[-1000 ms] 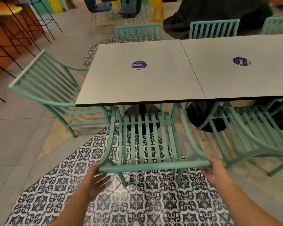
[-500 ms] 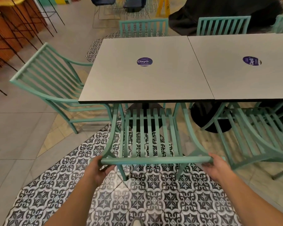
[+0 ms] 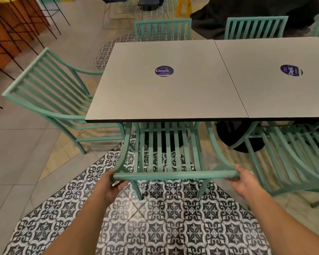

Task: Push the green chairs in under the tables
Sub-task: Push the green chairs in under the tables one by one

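A green slatted chair point(image 3: 173, 175) stands in front of me with its seat partly under the near edge of the grey table point(image 3: 129, 100). My left hand point(image 3: 109, 184) grips the left end of its top rail. The rail's right end is held by my right hand point(image 3: 244, 183). A second green chair point(image 3: 50, 100) stands angled at the table's left side, partly pulled out. At the right a third green chair point(image 3: 291, 159) sits tilted and pulled out from the second grey table point(image 3: 265, 96).
Two more green chairs point(image 3: 162, 30) point(image 3: 256, 27) stand along the tables' far side. Black wire stools point(image 3: 13, 34) line an orange counter at the far left. A yellow floor sign point(image 3: 183, 6) and dark chairs stand at the back. Patterned tiles cover the floor beneath me.
My left hand rose from under the rail and closed on its left end. The chair has slid forward, further under the table, and I have moved closer.
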`<state>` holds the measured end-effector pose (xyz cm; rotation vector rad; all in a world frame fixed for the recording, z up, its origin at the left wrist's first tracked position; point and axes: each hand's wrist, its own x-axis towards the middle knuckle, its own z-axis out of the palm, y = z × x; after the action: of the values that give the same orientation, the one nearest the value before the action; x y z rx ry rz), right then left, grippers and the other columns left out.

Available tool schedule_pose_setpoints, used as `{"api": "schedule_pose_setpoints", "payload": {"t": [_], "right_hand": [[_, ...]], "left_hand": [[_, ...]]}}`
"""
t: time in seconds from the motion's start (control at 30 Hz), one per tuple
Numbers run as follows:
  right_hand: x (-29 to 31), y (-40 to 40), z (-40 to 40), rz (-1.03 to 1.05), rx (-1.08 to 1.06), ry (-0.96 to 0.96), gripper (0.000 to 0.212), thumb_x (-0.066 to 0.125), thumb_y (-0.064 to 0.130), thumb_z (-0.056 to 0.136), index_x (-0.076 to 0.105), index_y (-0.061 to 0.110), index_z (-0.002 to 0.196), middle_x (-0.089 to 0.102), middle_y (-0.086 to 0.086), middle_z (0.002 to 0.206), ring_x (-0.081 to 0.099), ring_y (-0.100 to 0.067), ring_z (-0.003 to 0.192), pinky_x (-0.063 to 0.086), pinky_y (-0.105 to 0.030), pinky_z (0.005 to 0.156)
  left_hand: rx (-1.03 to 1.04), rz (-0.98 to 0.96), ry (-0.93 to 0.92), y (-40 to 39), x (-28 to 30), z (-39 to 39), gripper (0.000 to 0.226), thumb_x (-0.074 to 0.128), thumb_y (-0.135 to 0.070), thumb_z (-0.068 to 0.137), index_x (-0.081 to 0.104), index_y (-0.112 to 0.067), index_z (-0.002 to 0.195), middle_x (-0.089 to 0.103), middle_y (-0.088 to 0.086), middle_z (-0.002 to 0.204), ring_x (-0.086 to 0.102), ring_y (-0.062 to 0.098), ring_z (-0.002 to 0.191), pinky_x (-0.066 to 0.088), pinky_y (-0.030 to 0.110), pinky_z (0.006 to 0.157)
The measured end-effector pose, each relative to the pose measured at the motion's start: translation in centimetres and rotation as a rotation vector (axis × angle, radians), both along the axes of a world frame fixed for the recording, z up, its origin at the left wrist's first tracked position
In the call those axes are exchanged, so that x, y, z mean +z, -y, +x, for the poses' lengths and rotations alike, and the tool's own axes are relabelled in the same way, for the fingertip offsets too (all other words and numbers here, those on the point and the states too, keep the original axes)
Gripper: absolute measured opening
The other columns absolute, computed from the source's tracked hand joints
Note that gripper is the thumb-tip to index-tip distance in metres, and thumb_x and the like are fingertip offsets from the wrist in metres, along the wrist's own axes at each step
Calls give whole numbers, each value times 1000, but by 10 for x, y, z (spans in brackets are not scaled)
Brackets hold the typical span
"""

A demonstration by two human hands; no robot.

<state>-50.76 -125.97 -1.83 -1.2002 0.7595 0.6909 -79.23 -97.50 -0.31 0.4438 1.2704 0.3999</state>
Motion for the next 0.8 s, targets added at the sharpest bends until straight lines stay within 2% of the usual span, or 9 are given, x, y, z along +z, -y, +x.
{"api": "schedule_pose_setpoints", "payload": {"t": [0.13, 0.33, 0.53, 0.8], "right_hand": [[7, -14, 5, 34, 2, -7, 5, 48, 13, 98, 48, 7, 97, 56, -17, 99, 60, -29, 83, 51, -48, 68], [11, -26, 8, 32, -1, 11, 5, 47, 12, 98, 47, 8, 95, 56, -16, 99, 58, -28, 84, 48, -50, 87], [8, -27, 9, 26, 11, 15, 5, 48, 13, 98, 47, 8, 97, 56, -16, 104, 59, -28, 89, 49, -50, 89], [7, -27, 6, 42, 1, 22, 2, 48, 12, 98, 47, 10, 98, 57, -15, 103, 61, -27, 87, 50, -48, 87]], "left_hand": [[14, 5, 17, -12, -5, 6, 18, 46, -17, 101, 56, -2, 100, 59, 18, 100, 61, 35, 95, 59, 43, 51], [4, 31, -6, -27, -12, 11, 22, 48, -20, 100, 58, -1, 105, 62, 17, 101, 62, 34, 102, 58, 47, 62], [4, 26, 7, -27, -11, 11, 20, 49, -20, 100, 58, -2, 103, 62, 19, 107, 60, 38, 111, 56, 52, 66], [7, 24, -12, -27, -10, 12, 19, 47, -18, 100, 57, -2, 97, 61, 17, 100, 62, 34, 95, 58, 48, 61]]}}
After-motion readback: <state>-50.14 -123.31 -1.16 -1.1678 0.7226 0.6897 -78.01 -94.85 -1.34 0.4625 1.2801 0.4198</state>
